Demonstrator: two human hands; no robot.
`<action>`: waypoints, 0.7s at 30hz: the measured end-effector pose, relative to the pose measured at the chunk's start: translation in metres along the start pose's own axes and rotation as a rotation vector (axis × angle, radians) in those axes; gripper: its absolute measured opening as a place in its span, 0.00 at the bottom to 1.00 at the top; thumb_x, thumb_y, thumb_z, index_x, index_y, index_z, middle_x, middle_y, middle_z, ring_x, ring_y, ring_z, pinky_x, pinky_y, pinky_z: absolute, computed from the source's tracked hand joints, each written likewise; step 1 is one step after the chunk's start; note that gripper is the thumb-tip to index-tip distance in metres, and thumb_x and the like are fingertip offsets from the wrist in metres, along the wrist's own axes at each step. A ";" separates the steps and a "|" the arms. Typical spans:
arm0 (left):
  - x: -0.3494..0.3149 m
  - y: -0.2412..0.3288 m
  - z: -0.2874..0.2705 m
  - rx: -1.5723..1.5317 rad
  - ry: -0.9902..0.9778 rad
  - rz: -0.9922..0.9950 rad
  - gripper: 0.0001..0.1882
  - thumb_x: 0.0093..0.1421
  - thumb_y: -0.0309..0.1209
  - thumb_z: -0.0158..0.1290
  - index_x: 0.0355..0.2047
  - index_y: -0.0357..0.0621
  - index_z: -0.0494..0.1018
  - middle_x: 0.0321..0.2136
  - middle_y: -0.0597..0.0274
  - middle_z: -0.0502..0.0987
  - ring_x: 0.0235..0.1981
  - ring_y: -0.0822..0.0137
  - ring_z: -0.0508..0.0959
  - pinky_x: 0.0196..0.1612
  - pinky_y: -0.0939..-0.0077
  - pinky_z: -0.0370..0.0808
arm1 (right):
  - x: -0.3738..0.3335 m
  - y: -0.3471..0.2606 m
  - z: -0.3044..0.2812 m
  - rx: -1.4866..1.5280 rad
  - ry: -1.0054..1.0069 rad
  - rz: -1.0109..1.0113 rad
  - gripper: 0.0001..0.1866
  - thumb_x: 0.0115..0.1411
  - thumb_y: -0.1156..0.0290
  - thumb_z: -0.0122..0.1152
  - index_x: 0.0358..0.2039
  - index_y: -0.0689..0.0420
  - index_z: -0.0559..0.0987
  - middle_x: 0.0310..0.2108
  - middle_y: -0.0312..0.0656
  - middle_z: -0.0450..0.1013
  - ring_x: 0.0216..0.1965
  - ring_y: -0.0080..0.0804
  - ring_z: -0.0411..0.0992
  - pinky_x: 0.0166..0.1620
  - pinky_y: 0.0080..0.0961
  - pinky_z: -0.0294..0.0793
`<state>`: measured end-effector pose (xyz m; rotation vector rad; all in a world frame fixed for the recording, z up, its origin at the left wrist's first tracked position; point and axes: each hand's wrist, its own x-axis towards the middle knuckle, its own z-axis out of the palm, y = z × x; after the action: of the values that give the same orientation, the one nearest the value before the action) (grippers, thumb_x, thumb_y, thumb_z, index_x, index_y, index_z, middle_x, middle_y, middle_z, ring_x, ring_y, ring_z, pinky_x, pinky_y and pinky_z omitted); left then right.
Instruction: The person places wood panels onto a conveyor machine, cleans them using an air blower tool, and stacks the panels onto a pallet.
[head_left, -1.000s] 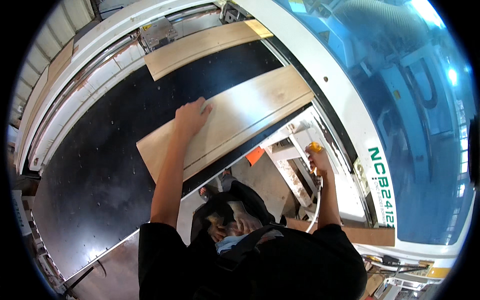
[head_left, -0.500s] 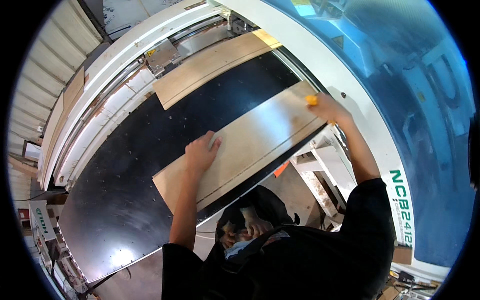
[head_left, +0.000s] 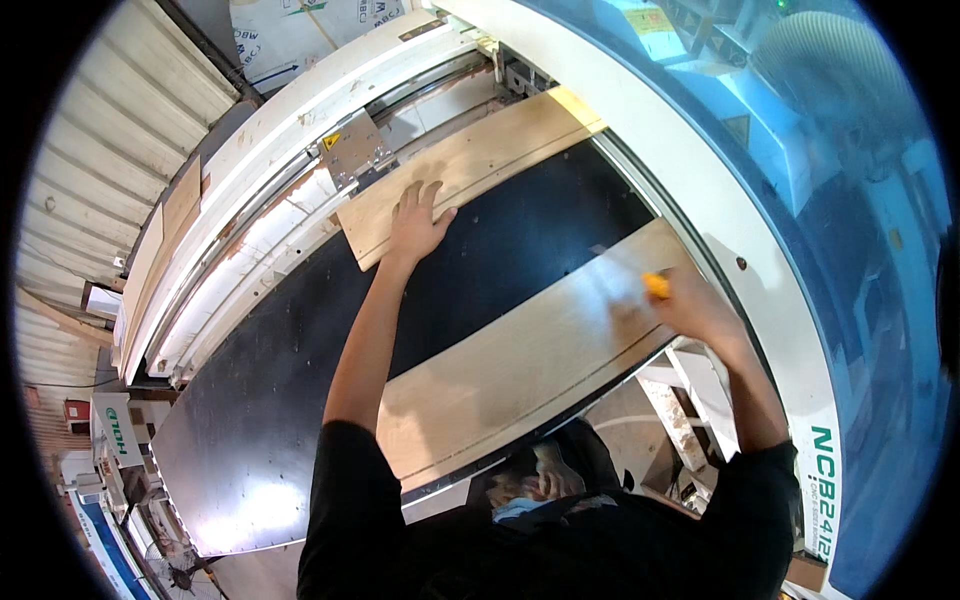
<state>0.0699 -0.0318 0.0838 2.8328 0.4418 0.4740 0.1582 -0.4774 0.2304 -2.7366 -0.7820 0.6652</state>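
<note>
Two long pale wooden boards lie on a dark work table [head_left: 270,370] of a machine. My left hand [head_left: 418,228] is open, its fingers spread on the left end of the far board [head_left: 500,140]. Closer to me lies the near board [head_left: 500,370], with a thin groove along its front edge. Above that board's right end, my right hand [head_left: 700,305] is closed around a yellow-handled tool [head_left: 656,285]. A thin, blurred part of it points toward the far left, so its exact kind is unclear.
Behind the far board runs a white machine rail with a metal plate [head_left: 355,148] bearing a yellow warning label. On the right stands a white machine housing [head_left: 760,230] with a blue translucent cover [head_left: 870,330]. A white frame [head_left: 690,385] sits below the table's right front edge.
My left hand has left the near board and reached onto the far one. My right hand, still holding the yellow-handled tool, has shifted on the near board's right end. The whole view has moved slightly.
</note>
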 end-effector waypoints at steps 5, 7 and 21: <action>0.057 -0.036 0.071 0.229 -0.098 -0.138 0.38 0.69 0.59 0.40 0.74 0.58 0.49 0.73 0.44 0.50 0.74 0.49 0.48 0.72 0.42 0.44 | -0.006 0.052 -0.026 -0.053 0.188 0.183 0.19 0.61 0.59 0.63 0.40 0.65 0.82 0.36 0.62 0.79 0.41 0.59 0.78 0.46 0.49 0.76; 0.046 -0.035 0.089 0.310 -0.090 -0.145 0.38 0.70 0.59 0.38 0.74 0.58 0.50 0.73 0.45 0.50 0.74 0.49 0.48 0.72 0.43 0.42 | -0.013 0.038 -0.022 0.051 0.187 0.172 0.20 0.62 0.58 0.63 0.41 0.66 0.80 0.35 0.62 0.78 0.41 0.60 0.78 0.46 0.48 0.76; -0.159 -0.126 -0.022 0.244 -0.135 -0.102 0.36 0.70 0.54 0.42 0.73 0.53 0.52 0.74 0.47 0.47 0.75 0.44 0.45 0.74 0.45 0.40 | -0.023 -0.115 0.053 0.069 -0.282 -0.235 0.17 0.64 0.62 0.59 0.46 0.63 0.80 0.36 0.54 0.80 0.38 0.48 0.80 0.43 0.40 0.79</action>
<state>-0.1126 0.0361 0.0249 3.0298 0.6538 0.2198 0.0643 -0.3889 0.2296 -2.4658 -1.0981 1.0153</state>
